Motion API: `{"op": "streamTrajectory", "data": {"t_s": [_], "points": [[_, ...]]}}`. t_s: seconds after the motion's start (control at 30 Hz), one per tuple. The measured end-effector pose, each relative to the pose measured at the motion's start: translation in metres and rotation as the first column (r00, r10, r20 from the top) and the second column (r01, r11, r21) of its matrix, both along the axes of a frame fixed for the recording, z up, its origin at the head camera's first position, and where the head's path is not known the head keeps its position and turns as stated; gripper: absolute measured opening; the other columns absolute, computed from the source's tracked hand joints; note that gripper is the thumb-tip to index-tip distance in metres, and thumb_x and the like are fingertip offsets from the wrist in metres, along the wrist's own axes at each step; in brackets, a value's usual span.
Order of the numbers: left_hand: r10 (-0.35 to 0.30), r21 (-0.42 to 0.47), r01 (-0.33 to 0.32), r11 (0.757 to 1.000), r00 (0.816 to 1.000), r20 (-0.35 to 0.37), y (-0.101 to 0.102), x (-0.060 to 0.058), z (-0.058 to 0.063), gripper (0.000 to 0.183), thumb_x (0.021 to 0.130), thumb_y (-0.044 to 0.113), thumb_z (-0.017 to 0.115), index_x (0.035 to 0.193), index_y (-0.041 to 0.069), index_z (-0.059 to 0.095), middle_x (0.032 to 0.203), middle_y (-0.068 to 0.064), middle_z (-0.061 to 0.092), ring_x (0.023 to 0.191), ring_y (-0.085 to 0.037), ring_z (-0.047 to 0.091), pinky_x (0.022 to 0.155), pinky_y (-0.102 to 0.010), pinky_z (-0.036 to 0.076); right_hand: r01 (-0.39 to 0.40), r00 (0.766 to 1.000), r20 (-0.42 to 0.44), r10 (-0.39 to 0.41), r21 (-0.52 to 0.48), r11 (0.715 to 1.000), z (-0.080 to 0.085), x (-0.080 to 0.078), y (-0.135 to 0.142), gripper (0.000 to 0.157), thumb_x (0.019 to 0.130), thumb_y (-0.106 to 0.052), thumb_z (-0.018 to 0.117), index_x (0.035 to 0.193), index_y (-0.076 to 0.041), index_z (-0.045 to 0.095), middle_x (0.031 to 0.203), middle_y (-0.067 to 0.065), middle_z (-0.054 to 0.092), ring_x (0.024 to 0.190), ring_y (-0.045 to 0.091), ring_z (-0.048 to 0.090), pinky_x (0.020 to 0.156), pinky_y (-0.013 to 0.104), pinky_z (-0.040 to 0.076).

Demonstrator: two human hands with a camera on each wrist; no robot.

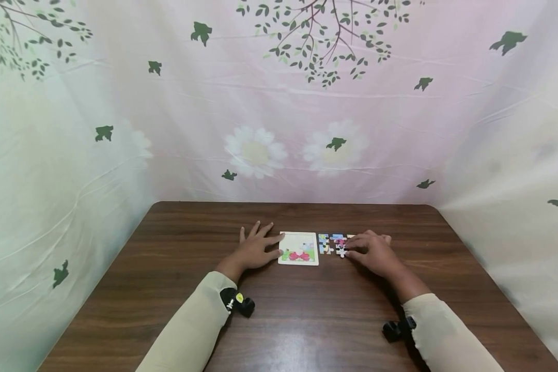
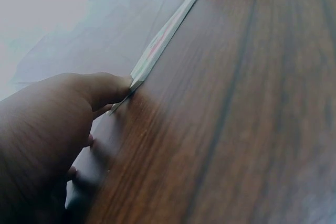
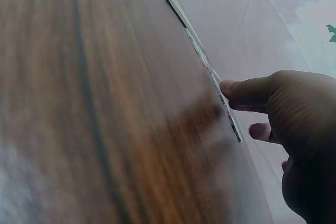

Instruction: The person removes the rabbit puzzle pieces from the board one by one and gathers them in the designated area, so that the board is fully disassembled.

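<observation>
A square puzzle tray [image 1: 298, 264] with a pale frame lies flat on the table; red and green picture parts fill its lower portion, with bluish ones at right. My left hand [image 1: 254, 249] rests on the table with spread fingers, thumb and index finger touching the tray's left edge. In the left wrist view the thumb [image 2: 107, 88] meets that edge. To the tray's right lie several loose jigsaw pieces [image 1: 324, 244]. My right hand [image 1: 374, 253] reaches over the rightmost ones, thumb and fingertips at a pink-and-white piece [image 1: 341, 250]. Its palm side and some pieces are hidden.
The brown wooden table [image 1: 279, 320] extends around the tray, its far edge close to a printed cloth backdrop [image 1: 279, 113]. More cloth hangs at both sides. Black wrist cameras sit on the left cuff [image 1: 245, 307] and right cuff [image 1: 392, 331].
</observation>
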State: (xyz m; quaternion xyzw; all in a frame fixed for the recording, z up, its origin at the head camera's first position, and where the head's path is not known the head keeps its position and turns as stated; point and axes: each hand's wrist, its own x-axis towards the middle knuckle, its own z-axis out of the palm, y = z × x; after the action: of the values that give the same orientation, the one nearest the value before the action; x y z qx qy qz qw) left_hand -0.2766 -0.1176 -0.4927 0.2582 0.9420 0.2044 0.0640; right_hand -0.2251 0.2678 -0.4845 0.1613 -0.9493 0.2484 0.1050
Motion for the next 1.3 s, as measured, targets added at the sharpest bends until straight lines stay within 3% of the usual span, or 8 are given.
{"op": "streamTrajectory", "data": {"t_s": [0.43, 0.8, 1.3], "points": [[0.013, -0.006, -0.013, 1.0, 1.0, -0.003, 0.0023, 0.0016, 0.0045, 0.06, 0.109, 0.059, 0.056, 0.165, 0.04, 0.048, 0.183, -0.006, 0.026, 0.173, -0.043, 0.007, 0.129, -0.082, -0.004, 0.042, 0.998, 0.055, -0.041, -0.018, 0.999, -0.0002, -0.0009, -0.0013, 0.016, 0.095, -0.019, 0.088, 0.11, -0.016, 0.086, 0.122, 0.006, 0.079, 0.12, 0.032, 0.065, 0.091, 0.05, 0.023], [0.01, -0.005, -0.01, 1.0, 1.0, 0.0, 0.0028, -0.0001, 0.0029, 0.061, 0.109, 0.059, 0.057, 0.165, 0.04, 0.048, 0.183, -0.006, 0.027, 0.172, -0.043, 0.008, 0.129, -0.083, -0.004, 0.03, 0.996, 0.081, -0.03, 0.002, 1.0, -0.002, -0.0009, 0.0011, 0.02, 0.096, -0.023, 0.086, 0.115, -0.014, 0.087, 0.111, 0.003, 0.067, 0.107, 0.025, 0.052, 0.088, 0.05, 0.021], [0.014, -0.007, -0.014, 1.0, 1.0, -0.001, 0.0027, 0.0002, 0.0025, 0.06, 0.109, 0.06, 0.057, 0.165, 0.04, 0.048, 0.183, -0.005, 0.027, 0.173, -0.043, 0.007, 0.129, -0.082, -0.004, 0.043, 0.997, 0.06, -0.043, 0.015, 0.999, -0.0026, -0.0006, -0.0047, 0.012, 0.096, -0.025, 0.086, 0.107, -0.019, 0.087, 0.111, 0.004, 0.069, 0.108, 0.027, 0.051, 0.088, 0.052, 0.022]]}}
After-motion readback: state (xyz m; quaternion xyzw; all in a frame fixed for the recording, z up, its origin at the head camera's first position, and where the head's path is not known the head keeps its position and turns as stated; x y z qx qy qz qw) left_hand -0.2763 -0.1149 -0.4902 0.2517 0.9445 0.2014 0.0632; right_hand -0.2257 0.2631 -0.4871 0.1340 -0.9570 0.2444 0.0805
